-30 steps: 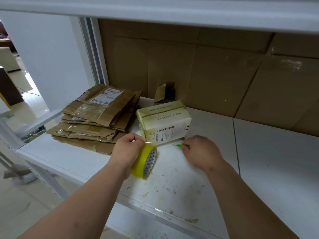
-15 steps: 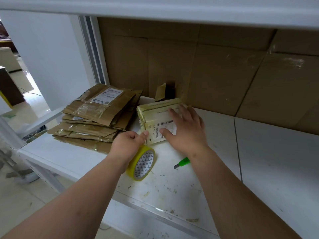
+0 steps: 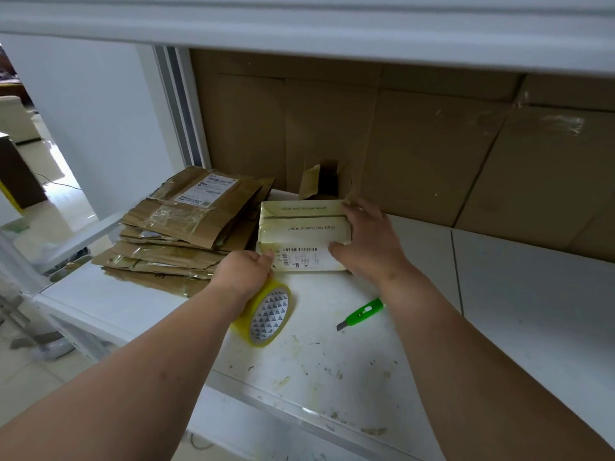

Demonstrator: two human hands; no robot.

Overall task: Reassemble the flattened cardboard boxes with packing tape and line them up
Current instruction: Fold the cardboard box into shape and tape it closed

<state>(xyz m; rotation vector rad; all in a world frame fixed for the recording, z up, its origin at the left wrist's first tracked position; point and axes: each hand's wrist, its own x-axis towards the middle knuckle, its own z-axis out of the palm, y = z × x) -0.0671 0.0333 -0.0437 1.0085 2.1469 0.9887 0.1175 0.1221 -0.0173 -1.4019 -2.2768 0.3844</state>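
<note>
A small pale-yellow taped box (image 3: 301,229) with a barcode label stands on the white shelf (image 3: 349,354). My right hand (image 3: 369,242) grips its right end, fingers over the top and thumb on the front face. My left hand (image 3: 244,272) holds the yellow tape roll (image 3: 266,314), which rests on edge on the shelf, and its thumb touches the box's lower left corner. A stack of flattened brown cardboard boxes (image 3: 186,227) lies to the left of the box.
A green utility knife (image 3: 361,313) lies on the shelf right of the tape roll, by my right forearm. Brown cardboard sheets (image 3: 416,151) line the back wall, with a small torn flap (image 3: 319,181) behind the box. Another shelf board (image 3: 299,24) runs overhead.
My right hand let go of the green knife, which now lies on the shelf, and moved onto the box, then to its right end. The box has turned square to me.
</note>
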